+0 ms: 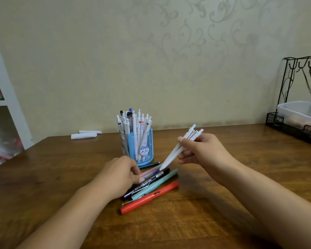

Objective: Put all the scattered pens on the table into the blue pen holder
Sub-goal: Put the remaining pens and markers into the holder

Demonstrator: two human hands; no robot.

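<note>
The blue pen holder stands at the table's middle, packed with several white pens standing upright. In front of it lies a pile of pens: a red pen, a mint green pen, a black marker, a clear pink pen and a dark teal pen. My right hand grips a few white pens, tips pointing down towards the pile. My left hand rests on the pile's left end, fingertips pinching the clear pink pen.
The brown wooden table runs to a wall behind. Two white rolled paper pieces lie at the back left. A black wire rack with a clear plastic box stands at the far right. A white shelf is at the left.
</note>
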